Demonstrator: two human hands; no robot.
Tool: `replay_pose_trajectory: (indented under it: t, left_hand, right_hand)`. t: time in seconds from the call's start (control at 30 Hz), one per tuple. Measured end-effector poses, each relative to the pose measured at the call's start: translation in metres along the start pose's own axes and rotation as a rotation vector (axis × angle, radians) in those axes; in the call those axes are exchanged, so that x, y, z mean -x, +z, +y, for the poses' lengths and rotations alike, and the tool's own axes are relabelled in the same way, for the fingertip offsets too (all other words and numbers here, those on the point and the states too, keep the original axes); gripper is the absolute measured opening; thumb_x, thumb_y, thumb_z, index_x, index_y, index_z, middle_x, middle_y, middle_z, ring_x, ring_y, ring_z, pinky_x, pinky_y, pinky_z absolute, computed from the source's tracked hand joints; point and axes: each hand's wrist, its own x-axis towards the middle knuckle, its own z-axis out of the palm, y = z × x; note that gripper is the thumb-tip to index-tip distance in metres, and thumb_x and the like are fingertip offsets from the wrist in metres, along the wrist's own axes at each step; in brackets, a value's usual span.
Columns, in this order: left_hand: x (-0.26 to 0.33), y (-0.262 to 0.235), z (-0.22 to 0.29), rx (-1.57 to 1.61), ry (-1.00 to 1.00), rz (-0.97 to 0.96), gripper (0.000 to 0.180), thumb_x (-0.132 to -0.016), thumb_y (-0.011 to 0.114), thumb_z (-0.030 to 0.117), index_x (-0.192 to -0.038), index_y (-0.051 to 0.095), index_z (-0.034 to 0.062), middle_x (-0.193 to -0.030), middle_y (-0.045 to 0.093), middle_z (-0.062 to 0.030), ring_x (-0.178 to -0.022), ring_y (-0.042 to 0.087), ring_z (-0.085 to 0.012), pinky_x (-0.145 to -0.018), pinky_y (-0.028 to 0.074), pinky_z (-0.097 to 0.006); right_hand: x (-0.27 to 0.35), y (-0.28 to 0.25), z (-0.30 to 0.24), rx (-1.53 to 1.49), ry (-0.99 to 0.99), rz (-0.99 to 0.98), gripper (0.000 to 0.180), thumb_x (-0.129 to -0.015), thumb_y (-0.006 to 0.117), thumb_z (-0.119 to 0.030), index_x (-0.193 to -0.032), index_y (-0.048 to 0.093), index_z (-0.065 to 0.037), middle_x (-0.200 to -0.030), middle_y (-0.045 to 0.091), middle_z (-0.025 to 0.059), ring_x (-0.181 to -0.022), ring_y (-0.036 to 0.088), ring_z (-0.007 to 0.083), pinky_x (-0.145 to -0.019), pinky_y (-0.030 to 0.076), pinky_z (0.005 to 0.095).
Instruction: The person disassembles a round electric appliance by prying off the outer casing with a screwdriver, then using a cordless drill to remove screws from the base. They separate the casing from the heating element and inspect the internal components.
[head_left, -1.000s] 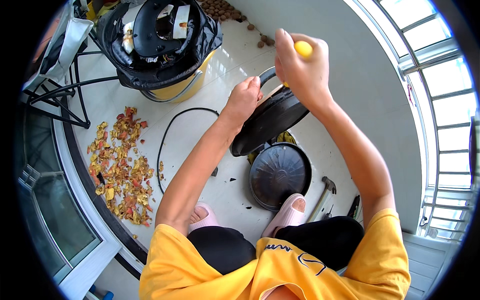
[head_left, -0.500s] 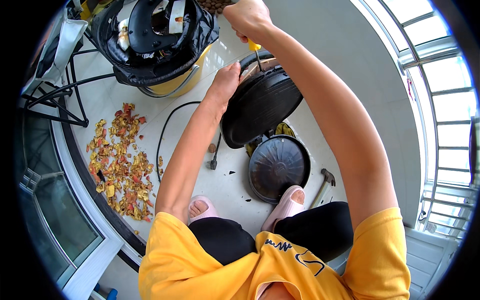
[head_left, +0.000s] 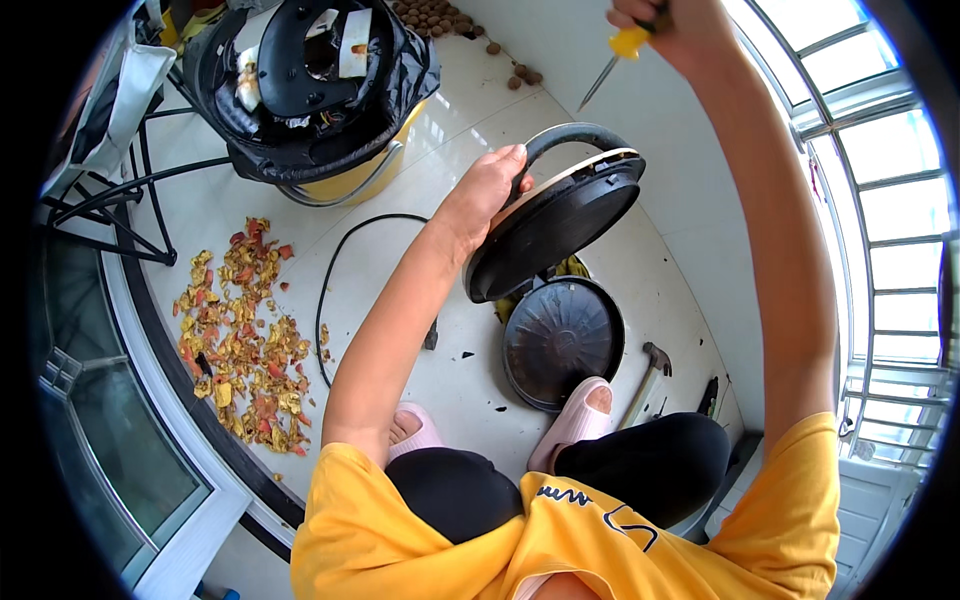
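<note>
My left hand (head_left: pixel 478 205) grips the edge of a round black pan-like appliance half (head_left: pixel 556 228), near its curved handle. The piece is held tilted above the floor, with a pale rim along its upper edge. Up at the right, my right hand (head_left: pixel 690 32) is closed around a screwdriver (head_left: pixel 630 42) with a yellow and black handle. Its metal tip points down and left, apart from the appliance. Below, a second round black pan (head_left: pixel 563 345) lies on the floor by my foot, with something yellow-green partly hidden behind it.
A yellow bucket (head_left: pixel 378 180) lined with a black bag (head_left: pixel 425 80) stands at the far left, filled with black and white parts. Dried peels (head_left: pixel 245 350) are spread at left. A hammer (head_left: pixel 645 388) lies right of the pan. A black cord (head_left: pixel 322 290) curves across the floor.
My right hand has lifted the screwdriver away from the appliance, up and to the right. My left hand and the appliance half have shifted right, and its tilt has changed.
</note>
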Motion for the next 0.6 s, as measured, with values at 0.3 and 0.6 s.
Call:
replay_pose_trajectory:
  t: [0.3, 0.6]
  left_hand:
    - [0.003, -0.002, -0.002, -0.003, 0.02, -0.074, 0.031, -0.1, 0.035, 0.03, -0.109, 0.051, 0.0044, -0.077, 0.047, 0.0031, -0.068, 0.048, -0.005, -0.061, 0.044, -0.019]
    - [0.025, 0.019, -0.004, -0.018, -0.032, -0.087, 0.027, -0.099, 0.037, 0.031, -0.104, 0.049, 0.0074, -0.075, 0.047, 0.0033, -0.066, 0.046, -0.0046, -0.059, 0.043, -0.019]
  right_hand:
    - [0.137, 0.02, 0.029, -0.028, -0.394, 0.187, 0.038, -0.095, 0.036, -0.023, -0.058, 0.032, -0.015, -0.048, 0.032, -0.0002, -0.044, 0.028, 0.0106, -0.05, 0.031, 0.029]
    - [0.147, 0.015, 0.037, -0.081, -0.389, 0.158, 0.04, -0.093, 0.042, -0.018, -0.054, 0.033, -0.008, -0.047, 0.036, 0.0044, -0.041, 0.034, 0.0133, -0.044, 0.032, 0.0303]
